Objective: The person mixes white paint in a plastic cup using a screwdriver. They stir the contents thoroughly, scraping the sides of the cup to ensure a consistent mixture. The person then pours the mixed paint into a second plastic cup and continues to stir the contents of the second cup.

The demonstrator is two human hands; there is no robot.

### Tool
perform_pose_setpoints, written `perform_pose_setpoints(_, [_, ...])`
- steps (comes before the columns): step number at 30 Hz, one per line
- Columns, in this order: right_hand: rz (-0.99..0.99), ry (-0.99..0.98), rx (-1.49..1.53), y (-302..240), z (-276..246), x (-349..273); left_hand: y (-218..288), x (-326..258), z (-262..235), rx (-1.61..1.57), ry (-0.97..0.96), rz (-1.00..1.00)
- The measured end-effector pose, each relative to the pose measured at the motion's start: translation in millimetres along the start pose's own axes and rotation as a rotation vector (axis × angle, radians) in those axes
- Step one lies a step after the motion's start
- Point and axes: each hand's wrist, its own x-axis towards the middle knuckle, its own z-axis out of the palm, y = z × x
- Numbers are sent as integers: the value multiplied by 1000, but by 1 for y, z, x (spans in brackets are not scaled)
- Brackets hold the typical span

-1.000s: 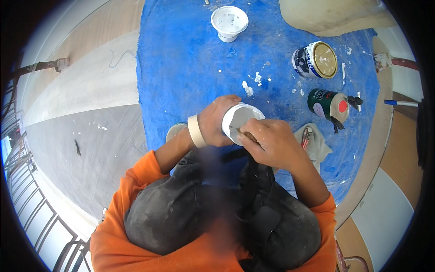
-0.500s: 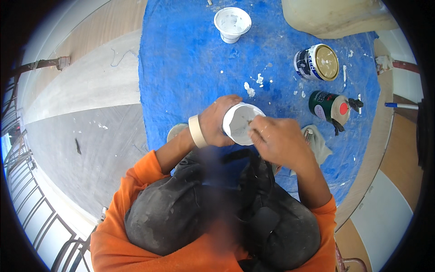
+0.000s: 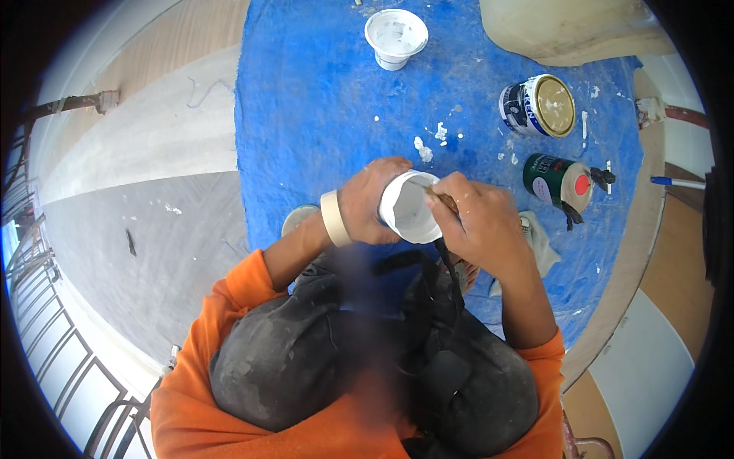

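Note:
My left hand is wrapped round a white plastic cup, tilted so that its mouth faces me. The inside looks pale grey-white; I cannot make out how much is in it. A beige ring like a roll of masking tape circles my left wrist. In my right hand, closed at the cup's right rim, is a thin brownish stick. The stick reaches over the rim, and its lower end points into the cup. My fingers hide part of it.
A blue tarp with white splatters lies ahead. On it stand a white tub, a paint can with a gold lid and a dark green can. A translucent container is at the far right, a pale rag nearer.
My right hand has shifted slightly right and up at the cup's rim, so more of the stick and the cup's inside shows. My left hand keeps its hold on the cup.

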Motion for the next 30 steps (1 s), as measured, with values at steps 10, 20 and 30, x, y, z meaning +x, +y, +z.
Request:
perform_pose_setpoints(10, [-3, -128, 27, -1, -2, -7, 3, -3, 4, 45, 19, 2])
perform_pose_setpoints(20, [-77, -117, 97, -4, 2, -12, 5, 0, -1, 6, -5, -81])
perform_pose_setpoints(30, [-64, -92, 102, -5, 8, -15, 2, -1, 1, 91, -16, 0])
